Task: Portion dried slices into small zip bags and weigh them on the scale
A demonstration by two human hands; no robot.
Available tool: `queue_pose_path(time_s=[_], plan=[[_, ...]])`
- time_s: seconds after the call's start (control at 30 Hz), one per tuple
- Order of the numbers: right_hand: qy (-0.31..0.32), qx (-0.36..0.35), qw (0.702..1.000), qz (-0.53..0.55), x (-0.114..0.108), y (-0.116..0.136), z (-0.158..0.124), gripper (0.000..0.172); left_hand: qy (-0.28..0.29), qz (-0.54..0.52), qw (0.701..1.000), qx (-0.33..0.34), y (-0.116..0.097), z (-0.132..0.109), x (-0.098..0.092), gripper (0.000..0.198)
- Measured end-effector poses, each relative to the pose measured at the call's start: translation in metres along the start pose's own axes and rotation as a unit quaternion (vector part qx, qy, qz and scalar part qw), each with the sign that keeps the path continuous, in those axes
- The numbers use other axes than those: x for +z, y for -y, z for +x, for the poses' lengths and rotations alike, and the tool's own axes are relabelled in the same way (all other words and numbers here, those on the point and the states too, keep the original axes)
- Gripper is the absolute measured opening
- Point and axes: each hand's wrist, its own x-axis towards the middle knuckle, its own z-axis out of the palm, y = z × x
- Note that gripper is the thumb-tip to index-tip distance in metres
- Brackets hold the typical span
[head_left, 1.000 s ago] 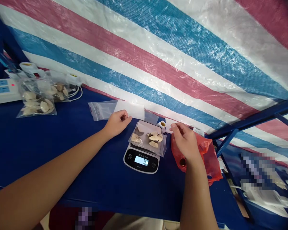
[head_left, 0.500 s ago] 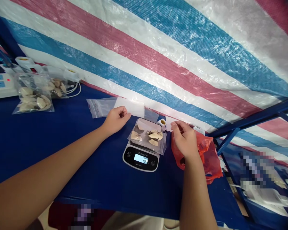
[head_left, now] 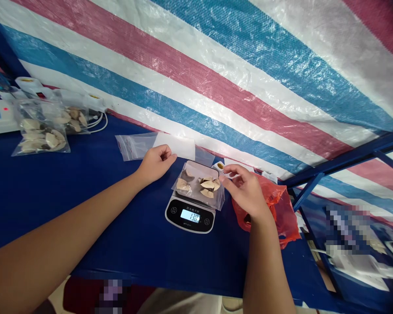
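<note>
A clear zip bag with several pale, wedge-shaped pieces lies on the pan of a digital kitchen scale, whose lit display reads about 13.0. At the bag's upper right edge is my right hand, its thumb and forefinger slightly apart; whether the thumb touches the bag I cannot tell. My left hand rests left of the scale with curled fingers, and nothing shows in them. Behind it lie flat clear zip bags and a white sheet of paper.
Filled zip bags stand at the far left beside a power strip and white cables. A red plastic bag lies under and beyond my right forearm. Striped sheeting hangs behind the blue table.
My right hand has moved left, from above the red bag to the edge of the bag on the scale. The display went from about 7.6 to 13.0. My left hand stays put.
</note>
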Motion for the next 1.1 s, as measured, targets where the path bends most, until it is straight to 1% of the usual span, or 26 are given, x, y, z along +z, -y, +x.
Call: queue_pose_path(time_s=[0.1,0.13,0.17,0.2,0.27,0.3,0.37,0.4,0.47,0.5,0.53,0.57,0.63,0.67,0.7,0.77,0.83,0.9,1.0,1.1], plan=[[0.064,-0.072,0.995,-0.032,0.004,0.007,-0.004,0.046,-0.001,0.004,1.000,0.004,0.000,0.000,0.000,0.033],[0.085,-0.097,0.990,-0.048,0.007,0.010,-0.005,0.049,0.000,0.005,1.000,0.004,0.000,0.000,0.000,0.033],[0.104,-0.115,0.986,-0.063,0.010,0.013,-0.006,0.047,0.002,0.004,1.000,0.005,-0.001,-0.001,0.001,0.034],[0.117,-0.127,0.982,-0.076,0.014,0.015,-0.006,0.041,0.004,0.003,1.000,0.006,-0.002,-0.001,0.001,0.034],[0.128,-0.134,0.979,-0.086,0.021,0.019,-0.005,0.028,0.010,-0.001,1.000,0.009,-0.006,-0.005,0.001,0.034],[0.125,-0.127,0.980,-0.083,0.024,0.020,-0.004,0.026,0.014,-0.004,1.000,0.014,-0.010,-0.007,0.001,0.031],[0.098,-0.098,0.988,-0.066,0.024,0.018,-0.002,0.023,0.036,-0.005,0.998,0.044,-0.019,-0.013,-0.001,0.023],[0.075,-0.076,0.993,-0.055,0.021,0.015,-0.001,0.020,0.058,0.001,0.996,0.074,-0.025,-0.017,-0.002,0.022],[0.031,-0.020,0.999,-0.025,0.010,0.008,0.000,0.012,0.120,0.033,0.982,0.145,-0.037,-0.025,-0.003,0.029],[0.026,0.015,1.000,0.000,0.003,0.003,-0.001,0.009,0.156,0.057,0.970,0.176,-0.042,-0.028,-0.004,0.034],[0.043,0.054,0.997,0.030,-0.005,-0.001,-0.002,0.006,0.189,0.084,0.958,0.197,-0.046,-0.031,-0.003,0.037],[0.083,0.101,0.990,0.058,-0.012,-0.005,-0.004,0.005,0.215,0.109,0.949,0.205,-0.050,-0.034,-0.003,0.041],[0.200,0.196,0.956,0.090,-0.023,-0.009,-0.008,0.008,0.249,0.148,0.936,0.201,-0.055,-0.038,-0.001,0.046],[0.250,0.228,0.936,0.096,-0.027,-0.009,-0.009,0.012,0.258,0.161,0.932,0.195,-0.056,-0.038,0.001,0.048],[0.283,0.243,0.922,0.101,-0.028,-0.007,-0.010,0.016,0.263,0.171,0.930,0.190,-0.056,-0.039,0.002,0.049],[0.303,0.233,0.916,0.124,-0.027,-0.001,-0.009,0.025,0.270,0.184,0.927,0.185,-0.057,-0.038,0.003,0.048],[0.301,0.208,0.918,0.152,-0.023,0.004,-0.006,0.034,0.276,0.189,0.925,0.181,-0.057,-0.037,0.003,0.047],[0.295,0.204,0.917,0.173,-0.020,0.007,-0.003,0.039,0.282,0.182,0.926,0.173,-0.057,-0.035,0.002,0.046],[0.248,0.216,0.922,0.205,-0.019,0.004,-0.002,0.037,0.288,0.159,0.930,0.166,-0.057,-0.035,0.002,0.040],[0.205,0.226,0.928,0.214,-0.018,-0.001,-0.002,0.034,0.284,0.148,0.932,0.171,-0.057,-0.036,0.004,0.033]])
